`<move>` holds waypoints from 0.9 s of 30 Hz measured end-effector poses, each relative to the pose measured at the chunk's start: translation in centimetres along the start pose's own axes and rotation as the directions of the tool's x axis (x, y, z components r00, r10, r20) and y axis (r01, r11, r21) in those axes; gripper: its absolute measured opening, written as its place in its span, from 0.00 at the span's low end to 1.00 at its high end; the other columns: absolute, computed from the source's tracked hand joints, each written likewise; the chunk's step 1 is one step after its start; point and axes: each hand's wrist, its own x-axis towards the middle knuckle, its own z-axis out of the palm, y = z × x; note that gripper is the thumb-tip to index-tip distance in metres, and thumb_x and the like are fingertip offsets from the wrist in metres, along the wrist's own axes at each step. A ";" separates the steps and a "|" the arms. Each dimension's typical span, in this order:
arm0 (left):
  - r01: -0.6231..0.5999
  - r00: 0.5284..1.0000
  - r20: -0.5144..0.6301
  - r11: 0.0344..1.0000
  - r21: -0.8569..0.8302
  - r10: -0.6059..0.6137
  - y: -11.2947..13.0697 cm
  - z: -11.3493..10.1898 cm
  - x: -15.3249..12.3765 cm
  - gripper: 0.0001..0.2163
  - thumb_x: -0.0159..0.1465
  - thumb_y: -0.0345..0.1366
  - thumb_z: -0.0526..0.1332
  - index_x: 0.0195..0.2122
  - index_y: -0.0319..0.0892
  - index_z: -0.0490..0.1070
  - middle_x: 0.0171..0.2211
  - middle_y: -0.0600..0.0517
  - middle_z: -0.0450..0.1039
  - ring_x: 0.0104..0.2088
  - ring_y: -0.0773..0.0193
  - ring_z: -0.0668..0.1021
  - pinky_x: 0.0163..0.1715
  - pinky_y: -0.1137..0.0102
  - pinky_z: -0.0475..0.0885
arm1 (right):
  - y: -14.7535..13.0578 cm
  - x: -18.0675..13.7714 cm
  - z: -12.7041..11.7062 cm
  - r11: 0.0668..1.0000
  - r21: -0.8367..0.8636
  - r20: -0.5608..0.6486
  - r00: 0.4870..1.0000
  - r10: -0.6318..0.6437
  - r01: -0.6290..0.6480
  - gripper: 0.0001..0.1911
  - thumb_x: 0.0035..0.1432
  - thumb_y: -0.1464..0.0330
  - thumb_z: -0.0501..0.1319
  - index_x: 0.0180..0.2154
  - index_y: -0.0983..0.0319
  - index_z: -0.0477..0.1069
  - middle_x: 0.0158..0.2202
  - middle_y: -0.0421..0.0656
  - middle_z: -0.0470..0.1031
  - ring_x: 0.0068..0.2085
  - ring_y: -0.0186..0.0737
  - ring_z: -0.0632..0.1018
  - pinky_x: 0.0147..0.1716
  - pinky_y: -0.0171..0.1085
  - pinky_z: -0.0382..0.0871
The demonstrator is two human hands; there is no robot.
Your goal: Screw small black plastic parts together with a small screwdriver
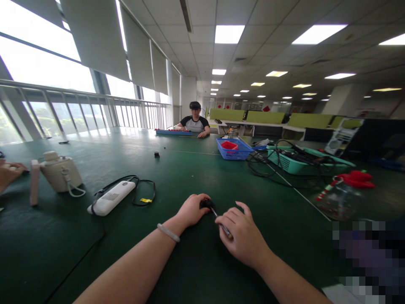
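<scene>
My left hand (193,210), with a pale bangle (168,232) on its wrist, is closed round a small black object (207,204) held low over the green tabletop. What kind of object it is I cannot make out, since the fingers cover part of it. In my right hand (242,232) is a screwdriver (225,230) with a thin metal shaft. Its shaft slants up and left, and the tip meets the black object. The little finger of that hand sticks out, while the others wrap the handle.
Left of my hands lies a white power strip (112,198) with a black cord. A beige bottle (61,172) stands beyond it. Right are a blue basket (234,150), a teal basket (289,164) with cables, and a red-lidded jar (343,196). A person (194,121) sits across the table.
</scene>
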 end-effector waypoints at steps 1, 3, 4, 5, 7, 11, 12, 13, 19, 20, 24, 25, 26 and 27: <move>-0.003 1.000 -0.005 1.000 -0.001 0.003 0.0 0.0 0.0 0.17 0.57 0.35 0.66 0.49 0.48 0.73 0.44 0.51 0.77 0.47 0.57 0.76 0.50 0.65 0.69 | 0.0 0.0 0.0 1.000 -0.001 -0.002 1.000 0.000 0.000 0.09 0.59 0.73 0.57 0.40 0.55 0.73 0.37 0.40 0.77 0.41 0.43 0.75 0.60 0.60 0.50; -0.012 1.000 -0.013 1.000 -0.004 0.012 0.0 0.0 -0.1 0.17 0.57 0.35 0.66 0.48 0.48 0.73 0.44 0.51 0.77 0.47 0.57 0.76 0.50 0.65 0.69 | 0.0 0.0 0.0 1.000 -0.005 -0.005 1.000 0.001 -0.001 0.09 0.60 0.73 0.57 0.40 0.55 0.73 0.37 0.40 0.77 0.41 0.43 0.75 0.60 0.59 0.51; -0.018 1.000 -0.017 1.000 -0.005 0.018 0.0 0.0 -0.1 0.17 0.56 0.34 0.66 0.48 0.48 0.73 0.43 0.51 0.77 0.47 0.57 0.76 0.49 0.65 0.69 | 0.0 0.0 0.0 1.000 -0.008 -0.007 1.000 0.003 -0.003 0.09 0.59 0.73 0.57 0.40 0.55 0.73 0.37 0.40 0.77 0.41 0.43 0.75 0.60 0.59 0.51; -0.023 1.000 -0.018 1.000 -0.006 0.023 0.0 0.0 -0.1 0.17 0.56 0.34 0.66 0.48 0.48 0.73 0.43 0.51 0.77 0.47 0.57 0.76 0.49 0.65 0.69 | 0.0 0.0 0.0 1.000 -0.009 -0.008 1.000 0.002 -0.002 0.09 0.59 0.73 0.57 0.40 0.55 0.73 0.37 0.40 0.77 0.41 0.43 0.75 0.60 0.59 0.51; -0.026 0.999 -0.020 1.000 -0.006 0.026 0.1 0.0 -0.1 0.16 0.56 0.34 0.66 0.47 0.48 0.73 0.43 0.51 0.77 0.47 0.57 0.76 0.49 0.65 0.69 | 0.0 -0.1 0.0 1.000 -0.008 -0.005 1.000 0.004 -0.004 0.09 0.60 0.73 0.57 0.40 0.55 0.73 0.37 0.40 0.77 0.41 0.43 0.75 0.60 0.59 0.50; -0.025 0.999 -0.022 1.000 -0.008 0.025 0.0 0.0 -0.1 0.16 0.57 0.34 0.66 0.47 0.48 0.73 0.42 0.51 0.77 0.46 0.57 0.76 0.49 0.65 0.69 | 0.0 -0.1 0.0 1.000 0.002 0.000 1.000 0.016 -0.016 0.09 0.60 0.72 0.58 0.40 0.55 0.73 0.37 0.39 0.77 0.42 0.43 0.75 0.60 0.60 0.49; -0.029 0.999 -0.023 1.000 -0.010 0.028 0.0 0.0 -0.1 0.16 0.57 0.34 0.66 0.47 0.48 0.73 0.42 0.51 0.77 0.46 0.57 0.76 0.49 0.65 0.69 | 0.0 -0.1 0.1 1.000 0.006 -0.002 1.000 0.019 -0.019 0.10 0.60 0.72 0.58 0.40 0.55 0.73 0.38 0.39 0.77 0.42 0.43 0.75 0.60 0.60 0.49; -0.032 0.999 -0.023 0.999 -0.012 0.031 0.0 0.0 0.0 0.16 0.57 0.34 0.66 0.47 0.48 0.73 0.42 0.51 0.77 0.46 0.57 0.76 0.49 0.65 0.70 | 0.0 -0.1 0.1 1.000 0.013 -0.007 1.000 0.023 -0.023 0.10 0.59 0.73 0.58 0.40 0.55 0.73 0.38 0.39 0.77 0.42 0.42 0.75 0.60 0.59 0.49; -0.031 0.999 -0.025 1.000 -0.007 0.030 -0.2 0.2 0.0 0.18 0.56 0.34 0.66 0.49 0.48 0.73 0.44 0.51 0.77 0.46 0.56 0.76 0.49 0.65 0.69 | 0.2 -0.2 0.4 0.997 0.069 -0.073 0.996 0.047 -0.042 0.08 0.59 0.72 0.59 0.39 0.55 0.74 0.36 0.37 0.77 0.41 0.40 0.74 0.61 0.55 0.47; -0.035 0.999 -0.024 0.999 -0.001 0.035 -0.3 0.2 0.0 0.17 0.57 0.34 0.66 0.48 0.48 0.73 0.43 0.51 0.77 0.46 0.56 0.76 0.49 0.64 0.69 | 0.2 -0.2 0.4 0.996 0.075 -0.069 0.997 0.043 -0.038 0.08 0.59 0.72 0.59 0.38 0.55 0.74 0.36 0.37 0.77 0.41 0.39 0.74 0.62 0.54 0.47; -0.045 0.999 -0.017 0.999 0.023 0.046 -0.4 0.2 0.0 0.17 0.57 0.33 0.65 0.48 0.48 0.73 0.43 0.51 0.77 0.46 0.56 0.75 0.50 0.64 0.69 | 0.1 -0.2 0.6 0.997 0.083 -0.046 0.999 0.007 -0.003 0.08 0.58 0.72 0.59 0.37 0.55 0.74 0.34 0.37 0.77 0.40 0.39 0.74 0.62 0.53 0.46; -0.044 0.999 -0.017 0.999 0.025 0.044 -0.4 0.2 0.0 0.17 0.57 0.32 0.65 0.48 0.48 0.73 0.43 0.51 0.77 0.47 0.56 0.75 0.50 0.64 0.69 | 0.0 -0.2 0.6 0.997 0.081 -0.044 0.999 0.003 0.001 0.08 0.59 0.72 0.59 0.38 0.55 0.74 0.34 0.37 0.77 0.40 0.39 0.74 0.62 0.53 0.47; -0.042 0.999 -0.016 0.999 0.024 0.042 -0.4 0.3 0.0 0.17 0.56 0.32 0.65 0.48 0.48 0.73 0.44 0.51 0.76 0.47 0.56 0.75 0.50 0.64 0.69 | 0.0 -0.1 0.6 0.997 0.080 -0.043 0.999 0.003 0.001 0.08 0.59 0.72 0.59 0.38 0.55 0.74 0.35 0.37 0.77 0.40 0.39 0.74 0.62 0.53 0.47; -0.040 0.999 -0.014 0.999 0.023 0.040 -0.4 0.3 0.0 0.18 0.57 0.32 0.65 0.49 0.49 0.73 0.44 0.51 0.76 0.47 0.57 0.75 0.51 0.65 0.69 | 0.0 -0.1 0.6 0.997 0.079 -0.040 0.999 0.007 -0.004 0.08 0.59 0.72 0.59 0.38 0.55 0.74 0.35 0.37 0.77 0.40 0.39 0.74 0.62 0.53 0.47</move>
